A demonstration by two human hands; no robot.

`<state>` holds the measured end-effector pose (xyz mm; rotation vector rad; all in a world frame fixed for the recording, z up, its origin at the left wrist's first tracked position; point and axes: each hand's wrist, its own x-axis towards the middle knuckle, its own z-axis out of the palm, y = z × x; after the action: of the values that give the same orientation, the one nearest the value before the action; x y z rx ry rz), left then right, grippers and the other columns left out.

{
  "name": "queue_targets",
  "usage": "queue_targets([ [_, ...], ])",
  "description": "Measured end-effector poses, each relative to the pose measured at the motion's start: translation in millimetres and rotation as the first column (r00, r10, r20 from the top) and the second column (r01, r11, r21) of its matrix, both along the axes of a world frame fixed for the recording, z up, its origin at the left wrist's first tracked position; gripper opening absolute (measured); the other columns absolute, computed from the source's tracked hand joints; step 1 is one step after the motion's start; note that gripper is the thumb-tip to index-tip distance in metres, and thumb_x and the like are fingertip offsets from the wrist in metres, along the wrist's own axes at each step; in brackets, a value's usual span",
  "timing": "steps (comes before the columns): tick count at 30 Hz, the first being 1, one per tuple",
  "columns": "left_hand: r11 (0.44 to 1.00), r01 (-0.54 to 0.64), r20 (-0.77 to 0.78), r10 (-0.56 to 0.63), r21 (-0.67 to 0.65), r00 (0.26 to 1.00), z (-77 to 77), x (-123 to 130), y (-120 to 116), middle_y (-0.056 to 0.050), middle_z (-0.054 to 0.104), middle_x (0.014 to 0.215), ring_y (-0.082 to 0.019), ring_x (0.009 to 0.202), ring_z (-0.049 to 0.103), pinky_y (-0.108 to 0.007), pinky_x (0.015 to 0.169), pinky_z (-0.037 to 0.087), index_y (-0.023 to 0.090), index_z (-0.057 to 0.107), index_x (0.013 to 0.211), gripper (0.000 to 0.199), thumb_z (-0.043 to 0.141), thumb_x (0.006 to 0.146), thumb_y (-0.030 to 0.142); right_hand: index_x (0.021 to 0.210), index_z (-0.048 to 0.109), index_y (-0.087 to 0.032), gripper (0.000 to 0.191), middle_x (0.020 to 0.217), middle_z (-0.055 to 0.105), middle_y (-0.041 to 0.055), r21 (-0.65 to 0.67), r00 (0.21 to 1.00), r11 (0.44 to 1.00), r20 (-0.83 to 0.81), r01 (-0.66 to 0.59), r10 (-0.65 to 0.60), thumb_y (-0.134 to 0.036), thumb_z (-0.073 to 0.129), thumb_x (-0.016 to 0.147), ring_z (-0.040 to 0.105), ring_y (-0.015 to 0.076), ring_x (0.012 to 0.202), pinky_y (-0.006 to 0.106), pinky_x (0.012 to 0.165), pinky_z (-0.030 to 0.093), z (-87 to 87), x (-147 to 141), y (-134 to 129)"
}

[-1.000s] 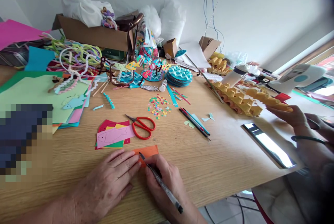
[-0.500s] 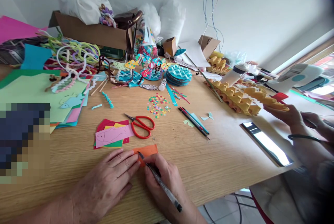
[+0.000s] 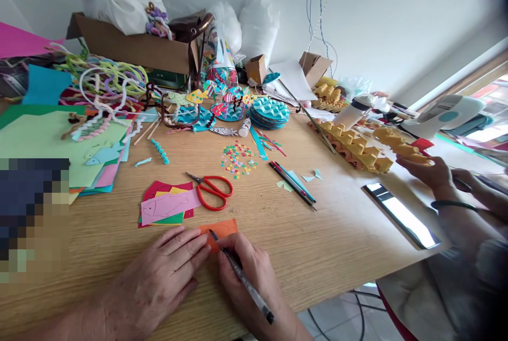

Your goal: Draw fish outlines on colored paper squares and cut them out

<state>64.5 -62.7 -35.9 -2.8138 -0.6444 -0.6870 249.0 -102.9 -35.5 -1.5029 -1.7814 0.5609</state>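
An orange piece of paper (image 3: 226,227) lies on the wooden table in front of me. My left hand (image 3: 159,272) rests flat across its left part, fingers stretched out. My right hand (image 3: 254,277) grips a black pen (image 3: 248,285), its tip touching the paper close to my left fingertips. Much of the sheet is covered by both hands. Just beyond them is a stack of coloured papers, topped by a pink paper (image 3: 169,206) with a fish drawn on it. Red-handled scissors (image 3: 214,191) lie beside that stack, blades pointing left.
Pens (image 3: 291,185), paper scraps and small colourful dots (image 3: 238,160) lie further back. Coloured sheets (image 3: 43,140) are piled at left; blue wavy discs (image 3: 270,113) stand behind. At right are a phone (image 3: 400,215), yellow egg cartons (image 3: 349,147) and another person's hands (image 3: 431,177) holding a carton piece.
The view has shifted slightly, so most things appear a little further left. My pen tip stays on the orange paper, and my left hand keeps its place on it.
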Motion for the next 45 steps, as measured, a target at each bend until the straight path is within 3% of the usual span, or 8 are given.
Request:
queue_targets([
  [16,1.000,-0.003,0.001,0.003,0.019,1.000,4.4,0.0,2.6,0.000,0.070,0.111,-0.015,0.106,0.058,-0.026,0.099,0.036,0.018,0.066,0.109,0.032,0.038,0.094,0.020,0.080,0.058,-0.017,0.017,0.064,0.066,0.0013,0.058,0.998,0.997,0.011,0.058,-0.059,-0.011,0.042,0.078,0.063,0.0121,0.054,0.018,0.053,0.044,-0.7,2.4,-2.1],
  [35,0.998,-0.018,-0.038,0.021,0.059,0.999,2.2,0.4,0.6,-0.002,0.069,0.113,-0.018,0.106,0.058,-0.032,0.094,0.037,0.017,0.066,0.109,0.037,0.034,0.090,0.010,0.081,0.059,-0.016,0.018,0.065,0.068,0.0020,0.091,0.988,0.985,0.036,0.144,-0.147,-0.011,0.041,0.077,0.065,0.0132,0.053,0.019,0.050,0.045,-3.3,3.9,-5.5],
  [45,0.999,-0.006,-0.053,0.009,0.052,0.999,1.7,-1.6,1.5,-0.001,0.068,0.115,-0.017,0.107,0.058,-0.029,0.095,0.038,0.019,0.064,0.111,0.036,0.038,0.087,0.012,0.080,0.057,-0.016,0.017,0.064,0.067,0.0023,0.102,0.983,0.981,0.063,0.165,-0.172,-0.011,0.040,0.078,0.065,0.0137,0.052,0.019,0.050,0.045,-1.1,4.1,-6.1],
])
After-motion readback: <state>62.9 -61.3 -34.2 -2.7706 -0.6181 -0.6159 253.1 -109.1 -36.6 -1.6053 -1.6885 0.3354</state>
